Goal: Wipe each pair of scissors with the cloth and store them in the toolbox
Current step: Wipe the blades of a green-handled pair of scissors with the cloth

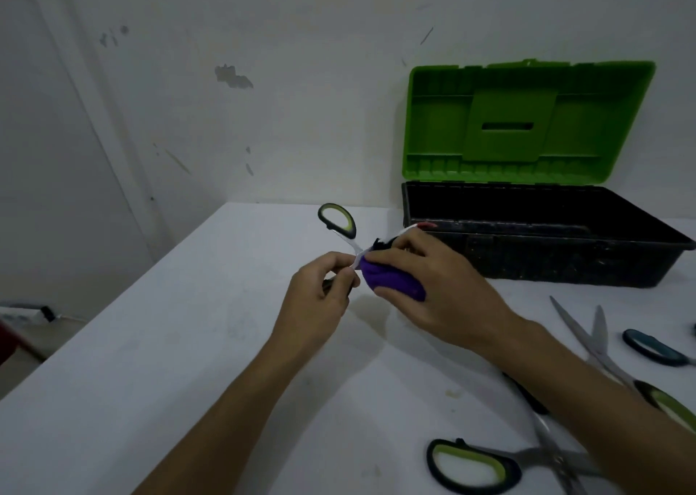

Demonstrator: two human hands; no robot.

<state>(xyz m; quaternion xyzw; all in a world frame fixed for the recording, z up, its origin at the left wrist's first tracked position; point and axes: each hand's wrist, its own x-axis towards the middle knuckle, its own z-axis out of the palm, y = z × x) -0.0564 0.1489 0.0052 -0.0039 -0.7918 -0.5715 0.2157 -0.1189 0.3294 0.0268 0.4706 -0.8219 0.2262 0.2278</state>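
My left hand [322, 291] grips a pair of scissors [337, 223] with black and lime handles; one handle loop sticks up above it. Folded around the blades is a purple cloth [391, 280], pressed there by my right hand [433, 287], and a blade tip pokes out past the fingers toward the toolbox. The toolbox [546, 265] stands at the back right, its black tray open and its green lid [527, 118] raised against the wall. More scissors lie on the table at the right: a lime-handled pair [478, 464], an open pair [587, 332] and a teal-handled one [651, 347].
The white table [188, 363] ends at a left edge that runs diagonally, with floor and clutter below it. A marked white wall rises behind the table and the toolbox. My right forearm crosses over some of the scissors at the lower right.
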